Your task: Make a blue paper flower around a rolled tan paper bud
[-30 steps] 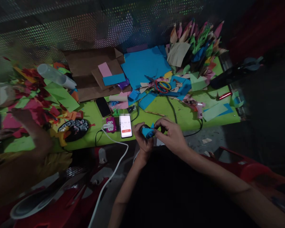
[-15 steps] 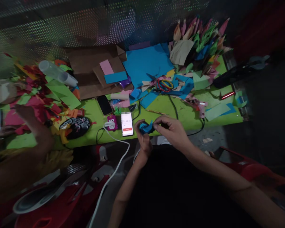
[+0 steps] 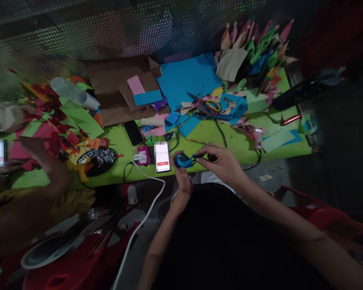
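A curled blue paper piece, with pointed strips at its right end, is between my two hands at the table's front edge. My left hand is closed around its left side, fingers curled behind and thumb in front. My right hand pinches the tip at the right with thumb and forefinger. Just left of them a lit phone lies on the green table. Beyond my hands are blue paper scraps and a thin stick.
Scissors lie among paper scraps. A pink glue gun rests at the right, its cord hanging off the edge. A white cable hangs from a pink power socket. At the left, another person's arm reaches over red paper.
The pointed blue tip, which stood up between my hands, now lies lower and stretches to the right. My right hand has shifted slightly right, still pinching.
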The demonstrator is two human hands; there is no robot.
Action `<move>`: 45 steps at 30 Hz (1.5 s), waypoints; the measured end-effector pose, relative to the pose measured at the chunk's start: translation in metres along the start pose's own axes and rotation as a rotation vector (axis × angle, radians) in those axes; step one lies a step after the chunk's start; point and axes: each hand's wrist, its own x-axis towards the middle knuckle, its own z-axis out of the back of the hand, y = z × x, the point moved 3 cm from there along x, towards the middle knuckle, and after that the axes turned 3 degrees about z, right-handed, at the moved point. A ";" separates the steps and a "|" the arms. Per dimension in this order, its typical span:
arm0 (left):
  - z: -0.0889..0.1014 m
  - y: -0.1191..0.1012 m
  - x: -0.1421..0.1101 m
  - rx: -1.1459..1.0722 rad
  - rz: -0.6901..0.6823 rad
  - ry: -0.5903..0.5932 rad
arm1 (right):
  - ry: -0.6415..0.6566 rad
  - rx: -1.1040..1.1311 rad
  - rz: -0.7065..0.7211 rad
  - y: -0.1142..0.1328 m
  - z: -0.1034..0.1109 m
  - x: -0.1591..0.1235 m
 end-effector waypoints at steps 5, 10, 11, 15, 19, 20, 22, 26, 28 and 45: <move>0.001 -0.005 0.000 0.037 -0.153 -0.012 | 0.034 -0.015 0.002 0.000 0.001 0.003; 0.000 -0.010 0.000 0.058 -0.270 0.002 | -0.015 -0.030 -0.026 0.000 0.003 0.002; 0.000 -0.011 0.000 0.063 -0.269 0.009 | -0.019 -0.031 -0.029 0.000 0.002 0.002; 0.000 -0.013 0.002 0.082 -0.248 0.020 | -0.012 -0.020 -0.019 0.002 0.001 0.001; 0.000 -0.015 0.004 0.064 -0.258 0.008 | -0.004 -0.005 -0.001 0.002 0.000 -0.001; 0.000 -0.016 0.004 0.068 -0.257 0.009 | 0.000 -0.006 0.003 0.002 -0.001 -0.001; 0.000 -0.017 0.004 0.081 -0.241 0.013 | 0.009 -0.009 0.012 0.003 -0.001 -0.002; 0.001 -0.020 0.003 0.124 -0.227 0.015 | 0.025 -0.028 0.013 0.006 -0.003 -0.004; 0.002 -0.021 0.002 0.164 -0.241 0.023 | 0.020 -0.042 -0.002 0.008 -0.004 -0.005; 0.004 -0.017 -0.001 0.311 -0.434 0.020 | -0.082 -0.280 0.104 0.018 -0.007 -0.011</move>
